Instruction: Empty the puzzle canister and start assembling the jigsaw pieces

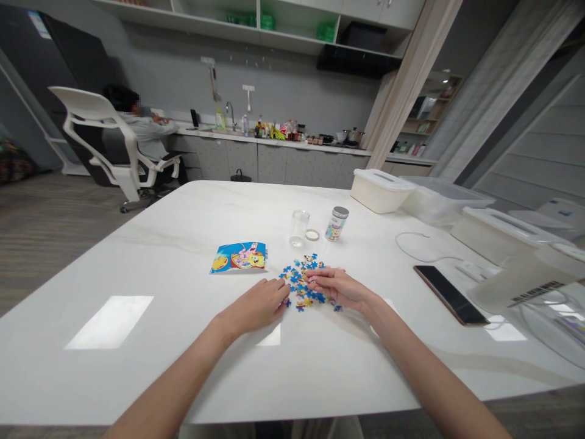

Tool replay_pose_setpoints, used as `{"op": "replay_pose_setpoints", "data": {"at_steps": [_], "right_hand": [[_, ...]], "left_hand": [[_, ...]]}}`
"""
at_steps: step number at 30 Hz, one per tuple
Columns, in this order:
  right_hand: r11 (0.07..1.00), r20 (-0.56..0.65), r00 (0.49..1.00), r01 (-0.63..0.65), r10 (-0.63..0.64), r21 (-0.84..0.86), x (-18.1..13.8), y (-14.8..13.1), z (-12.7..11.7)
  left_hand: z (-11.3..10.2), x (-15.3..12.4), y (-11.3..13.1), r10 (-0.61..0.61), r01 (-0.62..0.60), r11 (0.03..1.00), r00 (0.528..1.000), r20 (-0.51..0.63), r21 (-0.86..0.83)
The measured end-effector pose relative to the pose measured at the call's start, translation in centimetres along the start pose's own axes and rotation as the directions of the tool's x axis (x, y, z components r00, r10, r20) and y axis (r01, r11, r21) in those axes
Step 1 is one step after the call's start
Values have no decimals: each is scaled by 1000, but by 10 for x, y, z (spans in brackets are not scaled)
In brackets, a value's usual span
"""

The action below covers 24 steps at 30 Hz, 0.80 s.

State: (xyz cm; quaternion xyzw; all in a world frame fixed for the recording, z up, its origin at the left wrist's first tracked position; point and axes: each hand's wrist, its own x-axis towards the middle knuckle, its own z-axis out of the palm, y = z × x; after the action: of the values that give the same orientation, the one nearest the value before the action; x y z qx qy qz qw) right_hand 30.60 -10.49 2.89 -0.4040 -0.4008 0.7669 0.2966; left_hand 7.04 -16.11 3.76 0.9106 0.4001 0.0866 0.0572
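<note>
A loose pile of small jigsaw puzzle pieces [314, 297], mostly blue with some yellow and red, lies on the white table. My right hand [337, 286] is over the pile's right side, thumb and fingertips pinched on a puzzle piece that is mostly hidden. At the left edge of the pile rests my left hand [264, 301], its fingers curled down; what they hold, if anything, is hidden. Left of the pile lies a picture sheet [241, 256] with cartoon figures on blue. Behind the pieces stand a clear open jar [299, 227], a round lid [312, 235] and a labelled can [337, 224].
To the right on the table [150, 372] are a phone [450, 294], a white cable [414, 249] and several plastic bins [382, 189]. Beyond runs a kitchen counter [274, 143] with bottles and a sink. A person sits in a white office chair [103, 131] at the back left.
</note>
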Motion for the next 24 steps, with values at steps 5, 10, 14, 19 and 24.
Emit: {"op": "replay_pose_setpoints", "data": {"at_steps": [5, 10, 14, 19, 24], "right_hand": [[1000, 6, 1000, 18, -18, -24, -1, 0, 2], [998, 26, 999, 34, -33, -47, -3, -1, 3], [998, 52, 998, 42, -39, -56, -4, 0, 1], [998, 33, 999, 37, -36, -48, -4, 2, 1], [999, 11, 999, 43, -43, -27, -5, 1, 3]], "left_hand": [[1, 0, -1, 3, -3, 1000, 1000, 14, 15], [1, -1, 0, 5, -5, 1000, 1000, 5, 16], [1, -1, 0, 1, -1, 1000, 1000, 13, 28], [-1, 0, 1, -1, 0, 999, 999, 32, 53], [-2, 0, 2, -9, 6, 998, 999, 41, 59]]}}
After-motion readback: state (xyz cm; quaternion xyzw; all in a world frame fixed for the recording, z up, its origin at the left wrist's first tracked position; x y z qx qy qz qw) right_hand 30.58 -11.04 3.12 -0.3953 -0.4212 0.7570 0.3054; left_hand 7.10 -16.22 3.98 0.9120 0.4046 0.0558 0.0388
